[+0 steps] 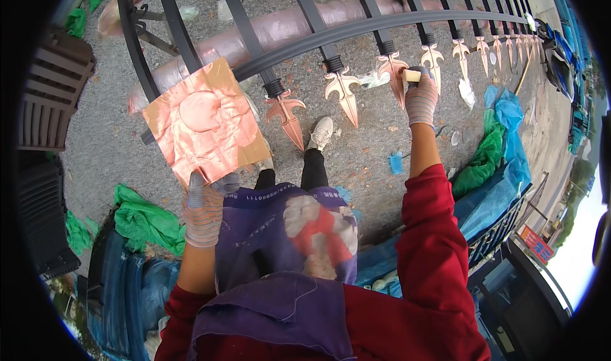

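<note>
My left hand (pixel 205 215), in a striped work glove, grips the lower edge of a square piece of cardboard (pixel 242 132). Wet copper-coloured paint (pixel 200 111) covers most of the cardboard and pools in its middle. In my gloved right hand (pixel 422 100) is a small pale yellow sponge (pixel 412 76). The sponge is at the right edge of a copper-coloured spear-point finial (pixel 391 68) on a dark metal fence panel (pixel 305 41). Nearer finials to the left are copper-coloured; the one second from the left (pixel 344 90) looks paler and more golden.
A plastic-wrapped roll (pixel 286 33) lies under the fence bars. Green sheeting (pixel 149 221) and blue sheeting (pixel 506 116) lie on either side of me. Dark slatted panels (pixel 57 87) stand at the left. My shoe (pixel 321 133) is just below the finials on the grey ground.
</note>
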Available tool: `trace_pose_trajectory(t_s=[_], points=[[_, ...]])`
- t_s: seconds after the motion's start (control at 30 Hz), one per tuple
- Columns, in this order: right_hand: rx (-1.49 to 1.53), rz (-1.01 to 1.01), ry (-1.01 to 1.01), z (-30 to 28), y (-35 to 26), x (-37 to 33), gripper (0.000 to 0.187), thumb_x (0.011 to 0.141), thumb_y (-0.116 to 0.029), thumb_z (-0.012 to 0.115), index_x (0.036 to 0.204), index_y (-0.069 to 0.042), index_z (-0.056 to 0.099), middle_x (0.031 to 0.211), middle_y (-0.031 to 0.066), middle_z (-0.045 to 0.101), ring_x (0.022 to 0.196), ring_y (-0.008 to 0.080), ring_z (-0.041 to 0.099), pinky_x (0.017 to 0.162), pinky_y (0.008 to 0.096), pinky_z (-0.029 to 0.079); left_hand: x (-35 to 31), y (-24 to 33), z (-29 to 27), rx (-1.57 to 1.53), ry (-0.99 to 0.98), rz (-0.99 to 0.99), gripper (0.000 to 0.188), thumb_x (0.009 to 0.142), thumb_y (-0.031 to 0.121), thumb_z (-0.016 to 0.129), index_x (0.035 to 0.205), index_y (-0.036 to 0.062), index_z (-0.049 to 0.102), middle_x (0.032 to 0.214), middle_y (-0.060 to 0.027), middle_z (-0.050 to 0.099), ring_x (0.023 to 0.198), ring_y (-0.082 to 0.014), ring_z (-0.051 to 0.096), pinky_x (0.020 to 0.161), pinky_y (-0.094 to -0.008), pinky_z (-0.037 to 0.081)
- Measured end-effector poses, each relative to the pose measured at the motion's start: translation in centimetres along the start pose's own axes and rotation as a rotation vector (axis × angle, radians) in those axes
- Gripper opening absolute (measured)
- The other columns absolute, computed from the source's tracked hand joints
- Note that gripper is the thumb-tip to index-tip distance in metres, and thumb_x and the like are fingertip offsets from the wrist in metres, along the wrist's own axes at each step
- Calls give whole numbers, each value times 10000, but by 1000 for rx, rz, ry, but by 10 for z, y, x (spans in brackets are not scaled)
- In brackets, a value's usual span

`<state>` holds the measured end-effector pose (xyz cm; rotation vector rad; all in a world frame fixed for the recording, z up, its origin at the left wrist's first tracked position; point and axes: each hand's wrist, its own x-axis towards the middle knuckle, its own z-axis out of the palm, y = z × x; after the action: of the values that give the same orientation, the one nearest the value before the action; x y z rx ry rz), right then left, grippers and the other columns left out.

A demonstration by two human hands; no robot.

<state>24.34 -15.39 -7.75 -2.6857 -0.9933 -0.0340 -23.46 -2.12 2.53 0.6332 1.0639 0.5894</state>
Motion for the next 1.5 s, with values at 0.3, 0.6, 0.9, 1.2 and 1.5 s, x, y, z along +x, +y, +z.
trace_pose_trajectory(t_s=[0.3, 0.6, 0.9, 1.2, 1.5], points=[[645, 55, -96, 5, -88, -77, 231, 868, -80, 679, 1089, -25, 643, 965, 159, 680, 903, 311, 657, 810, 390, 516, -1, 7, -6, -66, 10, 36, 510, 969, 410, 555, 1258, -8, 515, 1031, -171, 688, 881, -277, 700, 750, -391, 574], [371, -36, -62, -13, -124, -75, 203, 834, -24, 636, 1031, -72, 648, 966, 177, 645, 926, 396, 612, 786, 459, 497, -4, 20, -38, -40, 35, 62, 529, 961, 413, 563, 1264, -17, 510, 1006, -180, 691, 845, -278, 706, 750, -395, 582], [234, 175, -206, -9, -113, -122, 247, 815, 11, 680, 1043, -81, 646, 953, 162, 651, 903, 355, 635, 801, 417, 513, -10, 39, -68, -133, 0, 55, 386, 969, 393, 569, 1138, 48, 603, 947, -225, 708, 848, -306, 711, 766, -402, 572], [423, 207, -222, 54, -125, -108, 275, 844, -144, 732, 1051, 12, 637, 986, 197, 682, 931, 366, 652, 824, 393, 504, -7, 34, -78, -135, -4, 49, 398, 977, 414, 552, 1166, 64, 551, 965, -229, 710, 873, -310, 708, 812, -417, 556], [480, -315, -189, 29, -198, -129, 276, 798, 25, 627, 1044, -99, 643, 985, 168, 634, 922, 393, 595, 806, 444, 498, -38, 14, -68, -159, 121, 60, 541, 932, 403, 630, 1230, -21, 477, 940, -217, 693, 792, -298, 708, 746, -400, 585]])
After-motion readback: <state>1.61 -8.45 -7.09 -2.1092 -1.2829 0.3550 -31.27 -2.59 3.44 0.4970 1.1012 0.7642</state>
